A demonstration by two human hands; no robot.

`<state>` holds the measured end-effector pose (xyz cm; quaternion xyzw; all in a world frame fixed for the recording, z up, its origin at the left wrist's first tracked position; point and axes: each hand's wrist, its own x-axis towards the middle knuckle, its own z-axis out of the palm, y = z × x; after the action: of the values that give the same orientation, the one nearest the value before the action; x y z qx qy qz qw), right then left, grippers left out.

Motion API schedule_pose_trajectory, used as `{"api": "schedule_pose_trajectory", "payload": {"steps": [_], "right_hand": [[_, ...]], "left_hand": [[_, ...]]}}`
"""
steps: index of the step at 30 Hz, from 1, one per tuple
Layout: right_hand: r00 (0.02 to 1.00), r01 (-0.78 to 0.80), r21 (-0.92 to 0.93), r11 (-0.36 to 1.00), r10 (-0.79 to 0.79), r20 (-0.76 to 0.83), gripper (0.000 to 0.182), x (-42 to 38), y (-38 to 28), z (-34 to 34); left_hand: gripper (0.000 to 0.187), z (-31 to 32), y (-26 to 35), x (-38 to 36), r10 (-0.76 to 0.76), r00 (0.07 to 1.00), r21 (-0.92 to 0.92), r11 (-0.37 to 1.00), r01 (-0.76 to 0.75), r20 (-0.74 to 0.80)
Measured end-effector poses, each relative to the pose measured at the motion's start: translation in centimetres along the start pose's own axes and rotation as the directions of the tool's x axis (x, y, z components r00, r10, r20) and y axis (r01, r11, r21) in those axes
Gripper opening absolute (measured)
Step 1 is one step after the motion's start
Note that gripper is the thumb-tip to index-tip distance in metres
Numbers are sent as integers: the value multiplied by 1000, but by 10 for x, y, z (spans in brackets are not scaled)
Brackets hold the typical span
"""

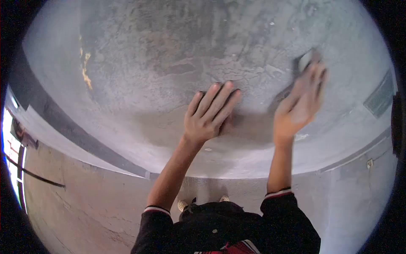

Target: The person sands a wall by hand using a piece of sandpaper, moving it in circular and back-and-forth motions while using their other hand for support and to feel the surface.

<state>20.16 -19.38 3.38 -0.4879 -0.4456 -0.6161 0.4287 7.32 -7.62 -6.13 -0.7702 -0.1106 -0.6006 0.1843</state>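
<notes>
In front of me rises a grey, patchy plaster wall (pixel 165 46) with cracks and rough streaks. My left hand (pixel 209 112) lies against it near the middle, fingers stretched out and holding nothing. Higher and to the right, my right hand (pixel 302 97) is at the wall, smeared by motion. A small pale piece (pixel 305 61) shows at its fingertips, pressed between them and the wall. Its kind is too blurred to tell, and the fingers cover part of it. A dark shadow falls on the wall left of that hand.
A yellow stain (pixel 86 71) marks the wall at the left. At the right is a dark grey rectangular panel (pixel 379 94). My shoes (pixel 182 205) stand on the floor (pixel 97 194) below. A black cable (pixel 42 178) crosses the far left near a bright opening (pixel 12 156).
</notes>
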Motion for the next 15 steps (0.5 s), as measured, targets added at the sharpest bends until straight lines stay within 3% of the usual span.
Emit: {"api": "schedule_pose_trajectory", "payload": {"steps": [1,3,4,7,9,10,11,13,14,15], "right_hand": [[1000,-1,-20,1000,1,-1,28,-3,-5,-9],[967,33,-290,957,43,253,29,-3,-8,-17],[964,22,-303,953,60,258,29,10,-5,-17],[989,118,-305,945,-84,122,30,46,9,-9],[991,41,-213,976,-13,131,31,34,7,-9],[993,65,-68,996,-58,106,31,16,5,-9],[993,65,-74,995,-58,100,31,5,3,-14],[952,9,-307,952,86,295,32,6,-12,-17],[954,-1,-320,948,97,284,32,17,-6,-11],[984,50,-263,964,-3,176,32,47,3,-1]], "left_hand": [[35,0,1,0,-22,1000,7,1000,22,-16],[34,2,2,1,-24,999,-11,1000,24,-25],[34,3,2,-1,-21,1000,4,1000,22,-18],[34,3,4,-1,-15,1000,48,999,16,-20],[35,3,5,0,-23,999,47,999,25,-43],[35,2,4,-1,-20,999,44,999,22,-47],[35,0,3,-2,-18,999,49,999,20,-30],[35,2,3,-1,-9,999,56,998,11,-35],[35,1,4,-2,-17,999,50,999,18,-32],[35,2,4,-2,-19,999,42,999,21,-31]]}}
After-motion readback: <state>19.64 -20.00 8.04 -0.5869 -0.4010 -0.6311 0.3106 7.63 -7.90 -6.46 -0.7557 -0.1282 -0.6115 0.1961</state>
